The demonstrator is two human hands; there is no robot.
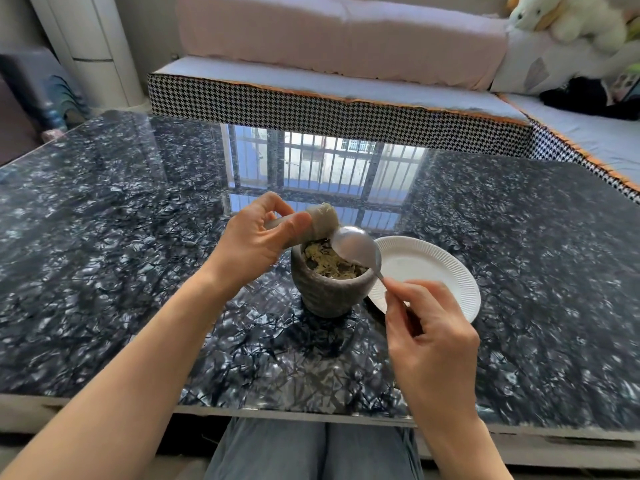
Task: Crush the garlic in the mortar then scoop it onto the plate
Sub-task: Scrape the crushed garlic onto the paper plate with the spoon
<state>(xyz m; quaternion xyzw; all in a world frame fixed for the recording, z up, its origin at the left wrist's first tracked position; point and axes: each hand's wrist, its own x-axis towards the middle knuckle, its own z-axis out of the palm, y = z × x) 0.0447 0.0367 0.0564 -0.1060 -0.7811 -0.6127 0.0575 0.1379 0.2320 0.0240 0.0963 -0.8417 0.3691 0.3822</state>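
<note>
We see a grey stone mortar (329, 285) standing upright on the table (104, 271), its outer wall rough and ribbed, its mouth round. Inside lies the crushed garlic (330, 263), a pale yellow, stringy mash spread over the dark inner wall. At about three o'clock from the mortar, just beside it and partly hidden behind its rim, sits a white paper plate (436, 268) with a fluted edge; its flat centre is bare.

Our left hand (254, 242) holds the pestle (320, 221) at roughly eleven o'clock from the mortar, above its rim. The fingers are curled around the slim handle with the thumb pressed along it, so the thick rounded stone head points toward the plate and carries a smear of garlic paste at its tip.

Our right hand (429, 337), at about five o'clock from the mortar, pinches the thin handle of a metal spoon (356, 249) between thumb and forefinger, the other fingers folded under. The smooth, shiny bowl of the spoon is over the far side of the mortar's mouth, its tip touching the pestle head.

The tabletop is glossy, dark and marbled, mirroring a barred window.
</note>
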